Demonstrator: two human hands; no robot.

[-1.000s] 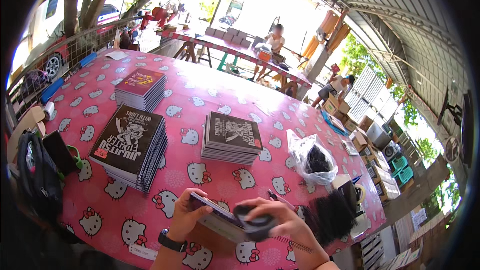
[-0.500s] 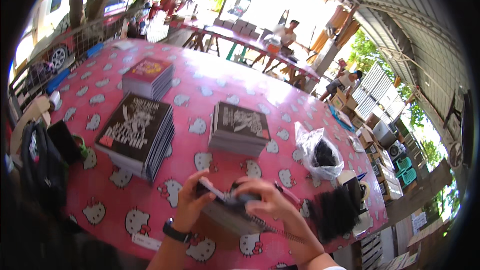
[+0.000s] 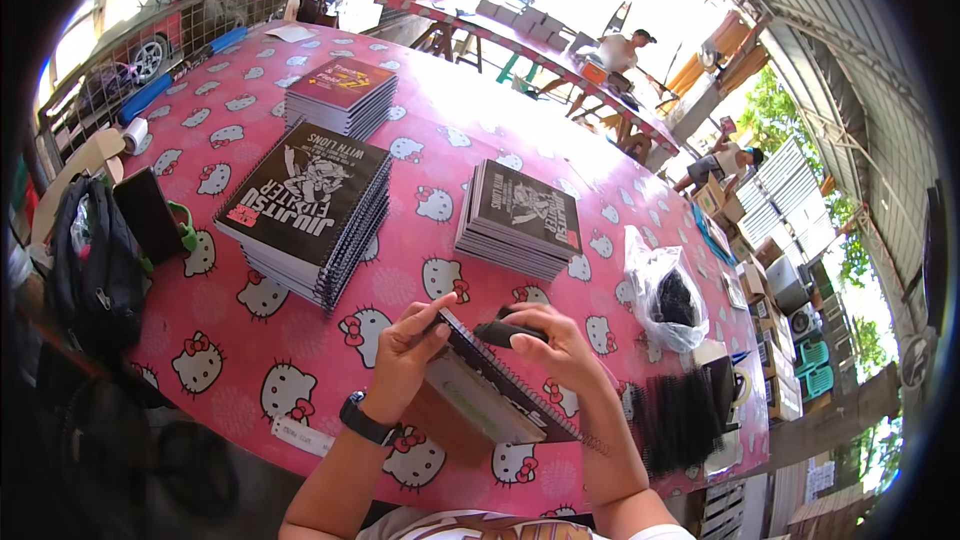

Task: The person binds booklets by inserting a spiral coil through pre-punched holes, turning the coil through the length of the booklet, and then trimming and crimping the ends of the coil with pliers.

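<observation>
A dark-covered spiral-bound book [image 3: 490, 390] is held tilted above the near part of the table. My left hand [image 3: 405, 355] grips its upper corner between thumb and fingers, a dark watch on that wrist. Along the spine runs a black coil, whose loose tail [image 3: 597, 446] sticks out beyond the lower end of the book by my right forearm. In my right hand [image 3: 548, 340], a small black object [image 3: 497, 332] is held against the upper part of the spine; its exact kind is hard to make out. Under the book lies a flat brown piece [image 3: 440, 425].
Two stacks of black-covered books [image 3: 305, 190] [image 3: 520, 215] and a red-covered stack [image 3: 345, 88] stand beyond my hands. At right are a clear plastic bag [image 3: 668, 290] and a bundle of black coils [image 3: 680, 420]. A dark bag [image 3: 95, 260] sits left. Two people are farther off.
The view has shifted, so the stacks sit higher and further right. The book has been tilted up, showing its coil and inside page. Both hands still hold what they held.
</observation>
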